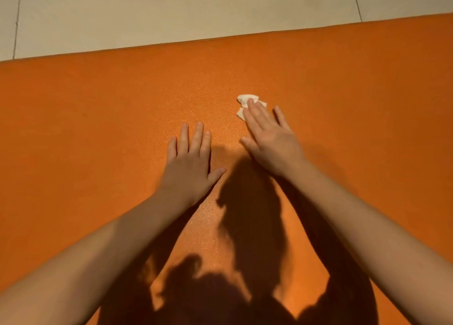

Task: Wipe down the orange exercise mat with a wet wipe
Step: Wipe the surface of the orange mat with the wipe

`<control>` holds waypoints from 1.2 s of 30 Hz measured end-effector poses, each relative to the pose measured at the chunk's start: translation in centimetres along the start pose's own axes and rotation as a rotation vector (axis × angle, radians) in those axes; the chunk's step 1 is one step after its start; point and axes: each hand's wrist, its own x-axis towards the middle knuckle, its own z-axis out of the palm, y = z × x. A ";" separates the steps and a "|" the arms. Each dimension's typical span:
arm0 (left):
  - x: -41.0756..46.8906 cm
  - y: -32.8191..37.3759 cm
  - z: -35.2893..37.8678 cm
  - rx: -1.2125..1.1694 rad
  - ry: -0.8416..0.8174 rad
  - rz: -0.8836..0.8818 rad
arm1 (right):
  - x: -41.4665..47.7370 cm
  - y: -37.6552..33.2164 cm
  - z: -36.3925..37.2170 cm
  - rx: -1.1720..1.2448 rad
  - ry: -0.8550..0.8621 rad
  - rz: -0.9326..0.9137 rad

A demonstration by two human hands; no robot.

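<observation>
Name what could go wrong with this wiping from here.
1. The wet wipe is crumpled small and only pinned under the straight fingers of the right hand, not gripped, so it could slip out or cover little per pass.
2. The left hand lies flat on the orange mat; the patch under it may go unwiped.
3. The person's shadow darkens the near mat, so missed spots there may be hard to see.

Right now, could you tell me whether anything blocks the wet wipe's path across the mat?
Nothing visible does. The right hand presses the wet wipe onto the orange mat; only the left hand rests flat to its left, apart.
</observation>
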 end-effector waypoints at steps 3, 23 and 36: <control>-0.1 -0.3 0.0 -0.038 0.026 0.014 | 0.0 2.6 -0.6 -0.021 0.019 0.221; -6.4 1.9 1.3 -0.085 -0.055 0.024 | -9.8 -2.3 1.0 0.064 -0.099 0.032; -10.3 3.8 1.9 -0.099 -0.149 -0.037 | -14.9 -2.4 0.6 -0.005 -0.248 -0.022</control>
